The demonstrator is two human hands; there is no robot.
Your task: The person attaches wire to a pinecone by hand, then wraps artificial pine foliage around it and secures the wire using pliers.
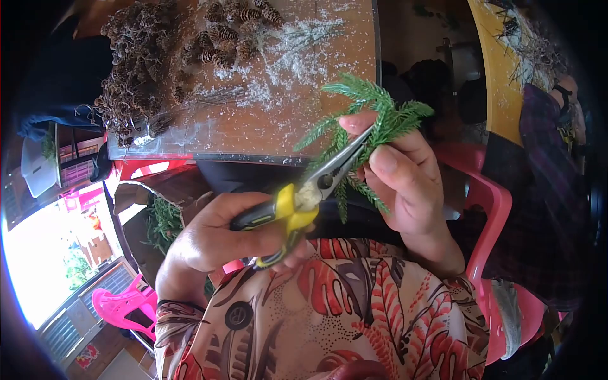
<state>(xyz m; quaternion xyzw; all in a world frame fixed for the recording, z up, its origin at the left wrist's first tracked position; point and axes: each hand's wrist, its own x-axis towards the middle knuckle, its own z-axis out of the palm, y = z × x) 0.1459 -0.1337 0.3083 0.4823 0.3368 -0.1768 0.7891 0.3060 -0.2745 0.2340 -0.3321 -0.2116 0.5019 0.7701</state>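
Note:
My left hand (218, 231) is closed around the yellow and black handles of long-nose pliers (294, 209). Their metal jaws point up and right and reach in among the needles of a green artificial pine sprig (396, 120). Between the thumb and fingers of my right hand (408, 174), the sprig is pinched near its middle, its branches spreading up, left and down. The jaw tips meet the sprig beside my right thumb; what exactly they grip is hidden.
Ahead is a table (253, 130) strewn with white flakes. It bears a heap of brown dried twigs and cones (142, 69), several pine cones (231, 31) and white-flocked sprigs (307, 38). A pink chair (494, 221) stands at right; a box of greenery (163, 221) is at left. Another person's sleeve (544, 145) shows at far right.

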